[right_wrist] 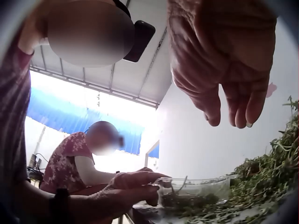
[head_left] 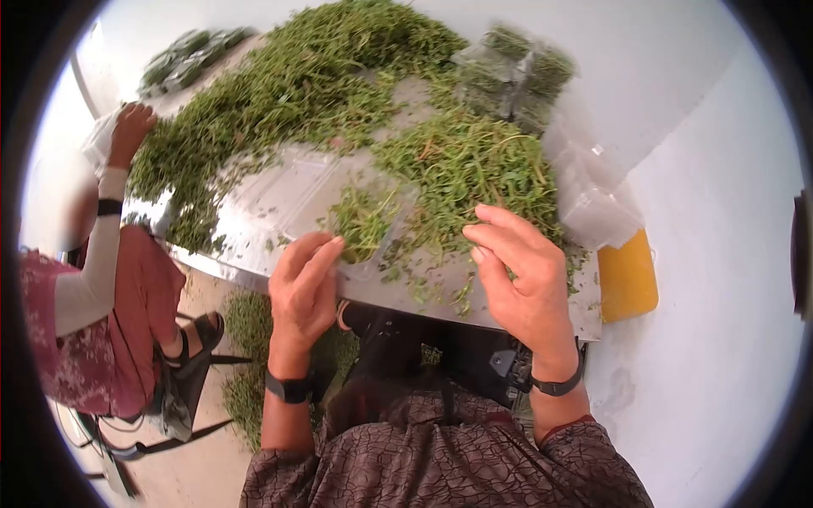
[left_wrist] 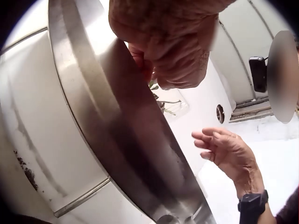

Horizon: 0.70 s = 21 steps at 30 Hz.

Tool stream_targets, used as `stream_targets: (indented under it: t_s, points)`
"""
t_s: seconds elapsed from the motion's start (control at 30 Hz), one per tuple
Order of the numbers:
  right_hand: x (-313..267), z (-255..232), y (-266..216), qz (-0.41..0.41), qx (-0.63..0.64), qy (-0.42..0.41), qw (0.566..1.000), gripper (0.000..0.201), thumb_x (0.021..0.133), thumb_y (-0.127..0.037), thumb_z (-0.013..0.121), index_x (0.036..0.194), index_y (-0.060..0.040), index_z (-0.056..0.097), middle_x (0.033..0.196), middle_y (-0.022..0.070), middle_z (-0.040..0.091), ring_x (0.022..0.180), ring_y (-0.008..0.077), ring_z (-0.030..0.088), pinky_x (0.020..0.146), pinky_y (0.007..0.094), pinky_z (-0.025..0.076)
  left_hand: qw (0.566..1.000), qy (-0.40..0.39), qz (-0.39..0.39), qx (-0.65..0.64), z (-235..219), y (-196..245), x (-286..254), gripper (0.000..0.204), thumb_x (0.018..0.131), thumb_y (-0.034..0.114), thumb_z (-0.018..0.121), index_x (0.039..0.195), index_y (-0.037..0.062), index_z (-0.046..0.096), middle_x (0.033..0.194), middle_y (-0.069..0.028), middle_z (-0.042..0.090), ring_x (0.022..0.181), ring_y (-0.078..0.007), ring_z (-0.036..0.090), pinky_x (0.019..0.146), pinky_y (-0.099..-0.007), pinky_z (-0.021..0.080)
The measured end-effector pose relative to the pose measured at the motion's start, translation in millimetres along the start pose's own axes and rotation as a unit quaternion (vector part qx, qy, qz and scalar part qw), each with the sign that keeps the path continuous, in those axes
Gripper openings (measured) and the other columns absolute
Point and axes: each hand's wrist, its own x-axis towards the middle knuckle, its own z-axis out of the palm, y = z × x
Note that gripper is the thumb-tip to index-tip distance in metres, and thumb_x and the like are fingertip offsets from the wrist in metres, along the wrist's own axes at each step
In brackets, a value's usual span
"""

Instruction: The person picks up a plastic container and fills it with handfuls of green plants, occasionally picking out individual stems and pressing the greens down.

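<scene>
At the near table edge, my left hand (head_left: 303,284) grips the left end of a clear plastic box (head_left: 373,264). Loose leafy green stems (head_left: 362,222) lie inside the box. In the right wrist view the left hand's fingers and thumb meet at the end wall of the clear box (right_wrist: 198,189). My right hand (head_left: 525,275) hovers over the near right side of a heap of greens (head_left: 474,165), its fingers loosely extended and nothing between them. Seen from the left wrist, the right hand (left_wrist: 231,156) is raised, apart from the box.
A larger pile of greens (head_left: 296,93) spreads across the metal table's back and left. Filled clear boxes (head_left: 517,72) stand stacked at back right, beside nested boxes (head_left: 593,190) and a yellow container (head_left: 627,275). Another person (head_left: 93,313) sits at the left.
</scene>
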Motion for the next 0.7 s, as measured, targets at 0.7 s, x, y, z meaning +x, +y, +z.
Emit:
stream_targets:
  t_s: [0.7]
  points:
    - [43, 70, 0, -0.233, -0.058, -0.251, 0.938, 0.019, 0.085, -0.022, 0.066, 0.087, -0.0037, 0.067, 0.082, 0.0103, 0.066, 0.095, 0.0302, 0.059, 0.098, 0.0456, 0.039, 0.994, -0.01, -0.069, -0.082, 7, -8, -10, 0.045, 0.071, -0.008, 0.064, 0.115, 0.0005, 0.065, 0.116, -0.0209, 0.063, 0.099, -0.0344, 0.065, 0.084, -0.0392, 0.053]
